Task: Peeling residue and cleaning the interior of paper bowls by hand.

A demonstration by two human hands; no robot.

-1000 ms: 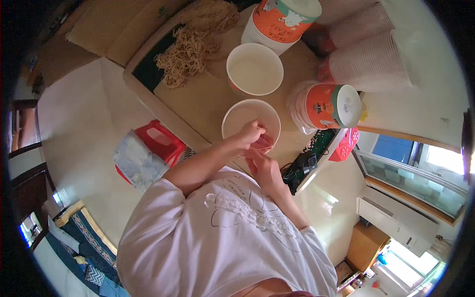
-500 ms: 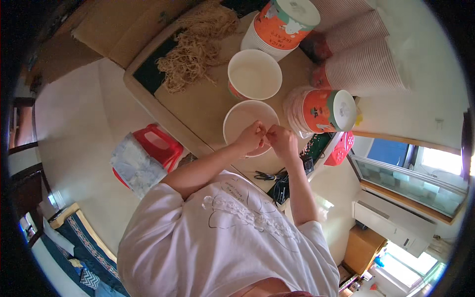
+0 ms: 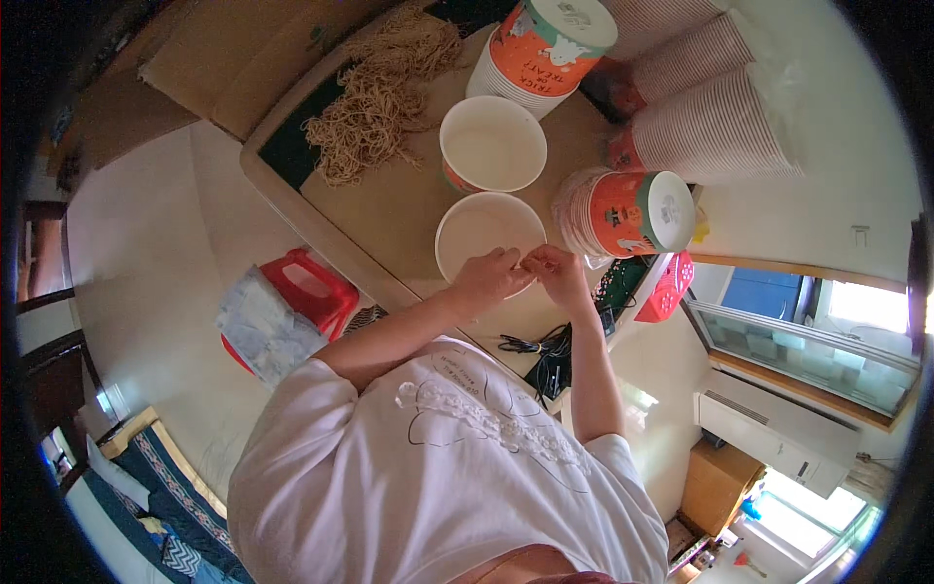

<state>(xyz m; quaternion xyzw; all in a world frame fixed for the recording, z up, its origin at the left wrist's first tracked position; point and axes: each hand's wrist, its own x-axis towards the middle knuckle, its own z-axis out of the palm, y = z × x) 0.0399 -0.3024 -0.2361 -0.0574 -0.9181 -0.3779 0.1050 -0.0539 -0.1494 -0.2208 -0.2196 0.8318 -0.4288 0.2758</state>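
via head fisheye | looks down from above the fingers (image 3: 551, 257) | sits near them | faces table (image 3: 375, 234) beyond, catches shirt (image 3: 467, 477) behind

Over the near tub: the left and far part of the round white paper tub (image 3: 472, 222) lies open from above; left fingers (image 3: 506, 257) and right fingers (image 3: 545, 261) block its near-right rim
Behind: a white paper tub with orange outside (image 3: 493, 146) stands close, leaving little room
Left lane: bare brown surface (image 3: 384, 219) gives passage, up to the heap of tangled tan strands (image 3: 365, 122)
Right: nested orange-and-green paper tubs (image 3: 620, 212) leave a narrow gap
Near-right edge: tangled black cables (image 3: 555, 350) obstruct
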